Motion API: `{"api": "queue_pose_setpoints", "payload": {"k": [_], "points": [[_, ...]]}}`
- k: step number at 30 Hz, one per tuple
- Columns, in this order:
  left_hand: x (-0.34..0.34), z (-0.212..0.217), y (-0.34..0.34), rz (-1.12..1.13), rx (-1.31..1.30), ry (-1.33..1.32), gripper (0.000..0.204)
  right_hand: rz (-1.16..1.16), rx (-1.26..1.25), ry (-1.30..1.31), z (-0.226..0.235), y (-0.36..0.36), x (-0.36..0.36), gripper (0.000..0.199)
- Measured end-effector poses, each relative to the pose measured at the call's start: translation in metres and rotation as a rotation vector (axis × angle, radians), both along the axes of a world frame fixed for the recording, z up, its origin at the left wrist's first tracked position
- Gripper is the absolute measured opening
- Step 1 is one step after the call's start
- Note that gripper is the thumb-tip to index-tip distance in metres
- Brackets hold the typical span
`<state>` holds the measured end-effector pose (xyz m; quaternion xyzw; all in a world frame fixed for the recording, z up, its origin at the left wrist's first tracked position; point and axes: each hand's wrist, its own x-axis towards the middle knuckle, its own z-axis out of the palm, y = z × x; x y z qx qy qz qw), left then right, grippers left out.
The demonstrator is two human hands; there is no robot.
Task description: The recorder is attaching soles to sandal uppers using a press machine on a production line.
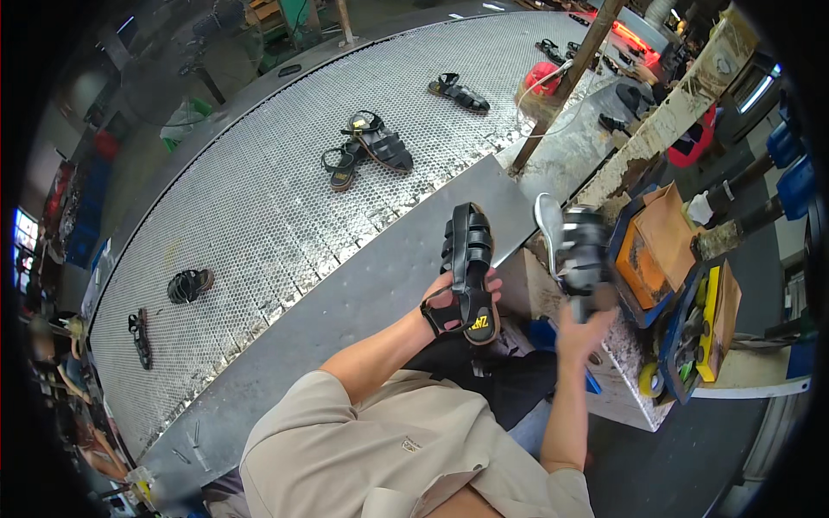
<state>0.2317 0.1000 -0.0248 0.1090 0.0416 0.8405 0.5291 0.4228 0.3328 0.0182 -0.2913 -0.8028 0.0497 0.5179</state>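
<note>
The wide curved conveyor of perforated grey metal [285, 198] is sweeping across the upper left, carrying several black strapped sandals spaced well apart: a pair near the middle [370, 147], one further up [458, 92] and two low at the left [188, 285]. A smooth dark grey metal ledge [363, 293] is running along its near edge, and this bare strip is offering the most open room for setting anything down.

To the right, a cluttered workbench with a worn pale top [622, 380] is crowding in; open blue-and-orange cardboard boxes [656, 250] are standing just beside the right hand, so swings that way are looking tight.

The left hand [462, 298] is gripping a black fisherman-style sandal with a tan sole edge [469, 259] from beneath, fingers wrapped round its heel end, holding it upright above the ledge and the person's lap. The right hand [583, 324] is closing round a blurred dark sandal-like object [585, 255], raised beside a silvery shoe-shaped metal form [547, 220].

In my judgement, keeping the left sandal steady by the heel and moving the right one in short arcs, clear of the metal form and the boxes, is the safer way to work.
</note>
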Motion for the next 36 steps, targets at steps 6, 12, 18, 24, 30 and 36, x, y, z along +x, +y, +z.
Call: {"api": "queue_pose_setpoints", "payload": {"k": [6,12,18,24,30,36], "points": [[-0.043,-0.036,-0.055,0.341,0.026,0.074,0.040,0.822,-0.050,-0.169,-0.027,-0.141,-0.061,0.071],[-0.130,-0.073,-0.292,1.090,-0.229,0.067,0.043,1.209,-0.120,-0.213,-0.037,-0.180,-0.044,0.070],[-0.101,-0.067,-0.272,1.254,-0.331,0.155,0.050,1.175,-0.333,-0.237,-0.034,-0.192,-0.033,0.069],[-0.054,0.026,-0.117,0.822,-0.059,0.156,0.075,1.044,-0.397,-0.163,-0.015,-0.181,-0.024,0.069],[-0.008,0.072,-0.010,0.335,-0.135,0.105,0.090,0.698,-0.118,-0.079,-0.017,-0.143,-0.076,0.064],[-0.023,0.087,0.056,0.165,-0.084,0.283,0.076,0.509,-0.232,0.175,0.009,-0.100,-0.081,0.059]]}}
